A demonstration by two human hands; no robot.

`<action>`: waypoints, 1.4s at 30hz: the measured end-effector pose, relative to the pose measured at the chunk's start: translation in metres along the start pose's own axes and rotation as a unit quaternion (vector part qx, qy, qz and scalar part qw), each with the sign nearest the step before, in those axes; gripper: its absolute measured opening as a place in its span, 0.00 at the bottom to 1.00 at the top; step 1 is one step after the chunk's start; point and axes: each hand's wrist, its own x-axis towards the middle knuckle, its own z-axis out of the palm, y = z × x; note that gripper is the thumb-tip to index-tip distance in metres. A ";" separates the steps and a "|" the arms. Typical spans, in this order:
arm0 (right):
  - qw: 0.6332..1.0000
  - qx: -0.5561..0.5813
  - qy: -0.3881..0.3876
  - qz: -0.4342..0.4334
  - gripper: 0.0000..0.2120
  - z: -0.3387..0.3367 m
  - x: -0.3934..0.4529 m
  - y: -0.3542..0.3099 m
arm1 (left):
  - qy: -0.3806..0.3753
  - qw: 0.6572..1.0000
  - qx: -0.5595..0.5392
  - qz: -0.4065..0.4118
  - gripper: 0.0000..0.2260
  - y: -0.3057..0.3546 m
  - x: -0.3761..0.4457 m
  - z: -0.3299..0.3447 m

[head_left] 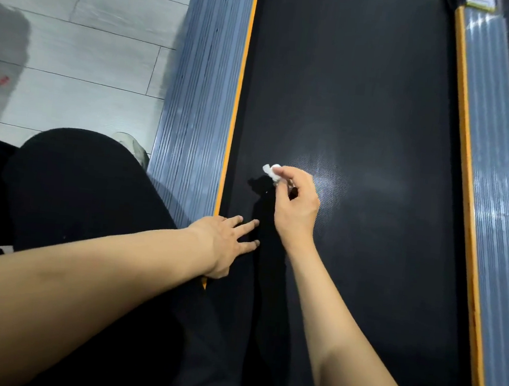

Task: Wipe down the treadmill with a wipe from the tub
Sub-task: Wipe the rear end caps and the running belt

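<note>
The black treadmill belt (365,94) runs up the middle of the view between grey ribbed side rails with orange edges. My right hand (295,203) hovers low over the belt and pinches a small crumpled white wipe (272,172) in its fingertips. My left hand (226,243) lies flat on the belt's left edge, fingers straight and spread. A shiny, wet-looking patch (329,175) shows on the belt just right of the wipe. No tub is in view.
The left side rail (200,94) borders a light wood-look floor (74,51). The right side rail (490,184) runs along the far side. My knee in black trousers (77,182) sits beside the left rail, with a shoe tip (133,147) behind it.
</note>
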 end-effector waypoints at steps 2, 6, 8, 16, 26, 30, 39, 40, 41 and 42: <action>0.998 0.033 -0.007 0.056 0.13 0.002 -0.005 0.002 | 0.004 1.000 -0.004 -0.003 0.33 -0.001 0.000 0.001; 0.998 -0.016 -0.028 0.049 0.13 -0.005 -0.008 0.001 | 0.012 1.000 -0.005 -0.003 0.33 0.000 -0.002 -0.001; 0.991 -0.103 -0.035 -0.081 0.12 -0.005 -0.012 0.002 | 0.017 1.000 -0.006 -0.003 0.33 0.000 -0.002 -0.001; 0.945 -0.255 -0.130 -0.155 0.09 0.007 -0.019 0.025 | 0.009 1.000 0.000 -0.008 0.33 0.000 -0.001 -0.003; 0.932 -0.362 -0.009 0.018 0.06 0.030 -0.029 0.007 | 0.015 1.000 0.005 -0.008 0.32 0.001 -0.003 -0.003; 0.913 -0.403 -0.031 -0.049 0.08 0.014 -0.017 0.018 | 0.014 1.000 0.007 -0.008 0.32 -0.002 -0.004 -0.001; 0.947 -0.307 0.088 -0.013 0.12 -0.071 0.036 0.038 | 0.038 0.999 -0.010 -0.004 0.28 -0.003 -0.006 -0.004; 0.953 -0.282 0.105 -0.026 0.12 -0.070 0.035 0.033 | 0.040 0.999 -0.009 -0.004 0.28 -0.003 -0.006 -0.005; 0.960 -0.256 0.109 -0.043 0.12 -0.066 0.033 0.028 | 0.042 0.999 -0.007 -0.003 0.28 -0.003 -0.007 -0.005; 0.966 -0.229 0.102 -0.061 0.13 -0.058 0.030 0.024 | 0.044 0.999 -0.006 -0.002 0.28 -0.004 -0.007 -0.006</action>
